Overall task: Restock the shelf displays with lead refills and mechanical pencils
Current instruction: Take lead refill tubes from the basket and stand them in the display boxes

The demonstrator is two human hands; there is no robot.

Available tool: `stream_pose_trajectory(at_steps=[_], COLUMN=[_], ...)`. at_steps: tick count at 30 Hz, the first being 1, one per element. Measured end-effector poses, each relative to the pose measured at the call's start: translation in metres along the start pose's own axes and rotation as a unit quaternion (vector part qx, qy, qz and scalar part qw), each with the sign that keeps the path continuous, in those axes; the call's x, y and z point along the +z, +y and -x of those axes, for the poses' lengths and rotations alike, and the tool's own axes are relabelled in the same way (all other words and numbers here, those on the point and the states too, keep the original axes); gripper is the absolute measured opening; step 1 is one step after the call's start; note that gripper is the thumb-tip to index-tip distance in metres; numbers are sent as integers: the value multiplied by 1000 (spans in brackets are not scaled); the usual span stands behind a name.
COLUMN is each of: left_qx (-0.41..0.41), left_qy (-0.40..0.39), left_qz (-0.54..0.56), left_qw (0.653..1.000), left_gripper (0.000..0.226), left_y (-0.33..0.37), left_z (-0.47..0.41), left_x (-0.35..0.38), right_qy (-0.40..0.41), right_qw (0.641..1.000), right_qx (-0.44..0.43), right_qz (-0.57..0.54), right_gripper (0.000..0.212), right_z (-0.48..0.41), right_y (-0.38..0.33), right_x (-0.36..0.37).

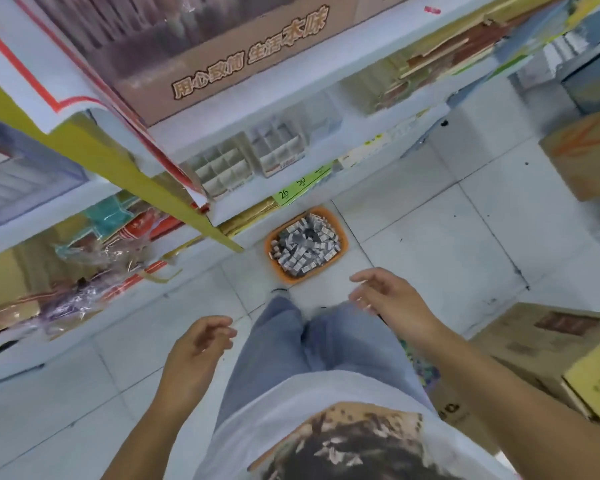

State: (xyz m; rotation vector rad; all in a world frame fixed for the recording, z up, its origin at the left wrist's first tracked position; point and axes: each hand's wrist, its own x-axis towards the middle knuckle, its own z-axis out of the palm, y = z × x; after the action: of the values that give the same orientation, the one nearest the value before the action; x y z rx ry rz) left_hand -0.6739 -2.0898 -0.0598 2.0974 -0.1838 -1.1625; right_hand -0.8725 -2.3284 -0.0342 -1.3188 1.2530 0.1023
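Observation:
An orange basket (341,233) stands on the floor by the shelf foot, heaped with several small grey-and-white lead refill packs (303,244). On the shelf above it stand two white divided display racks (222,169), (277,148); their compartments look bare. My left hand (198,351) hangs over the floor tiles, fingers loosely curled, holding nothing. My right hand (388,299) hovers just below and right of the basket, fingers relaxed, nothing in it. Both hands are apart from the basket.
A white shelf unit (243,109) runs along the left and top, with a yellow upright (146,188) and green price tags (302,185). Cardboard boxes (551,344) stand at the right. My legs in blue jeans (312,344) fill the middle over white floor tiles.

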Motion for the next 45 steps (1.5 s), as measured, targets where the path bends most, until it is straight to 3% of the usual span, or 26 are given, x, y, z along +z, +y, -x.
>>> stream_pose_trajectory(at_steps=[10, 16, 20, 25, 30, 34, 36, 39, 41, 45], left_qx=[-37, -160, -172, -132, -119, -76, -26, 47, 85, 107], left_qy=[27, 56, 17, -24, -2, -2, 24, 71, 100, 147], left_qz=[84, 183, 169, 96, 42, -33, -113, -207, -188, -215], left_qw=[995, 968, 970, 986, 992, 997, 993, 975, 973, 959], left_gripper=[20, 12, 15, 7, 9, 21, 16, 47, 66, 76], left_y=[38, 30, 1, -66, -160, -234, -262, -293, -307, -324], left_z=[-51, -117, -187, -301, -419, -496, -525, -548, -551, -552], left_x=[94, 189, 238, 285, 332, 366, 380, 396, 403, 404], right_qy=[-115, -209, -221, -192, -182, -170, -158, -134, -101, -65], right_qw=[987, 944, 919, 915, 908, 900, 893, 884, 878, 865], right_qx=[25, 40, 34, 23, 34, -45, -95, -163, -196, -250], right_qz=[107, 252, 326, 354, 375, 399, 410, 417, 424, 430], right_gripper=[20, 16, 21, 23, 44, 53, 58, 64, 69, 68], right_z=[-96, -215, -304, -416, -536, -616, -641, -663, -669, -675], right_y=[-13, -2, 37, 118, 219, 286, 312, 341, 353, 363], right_x=[-55, -100, -98, -62, -17, 13, 24, 34, 38, 40])
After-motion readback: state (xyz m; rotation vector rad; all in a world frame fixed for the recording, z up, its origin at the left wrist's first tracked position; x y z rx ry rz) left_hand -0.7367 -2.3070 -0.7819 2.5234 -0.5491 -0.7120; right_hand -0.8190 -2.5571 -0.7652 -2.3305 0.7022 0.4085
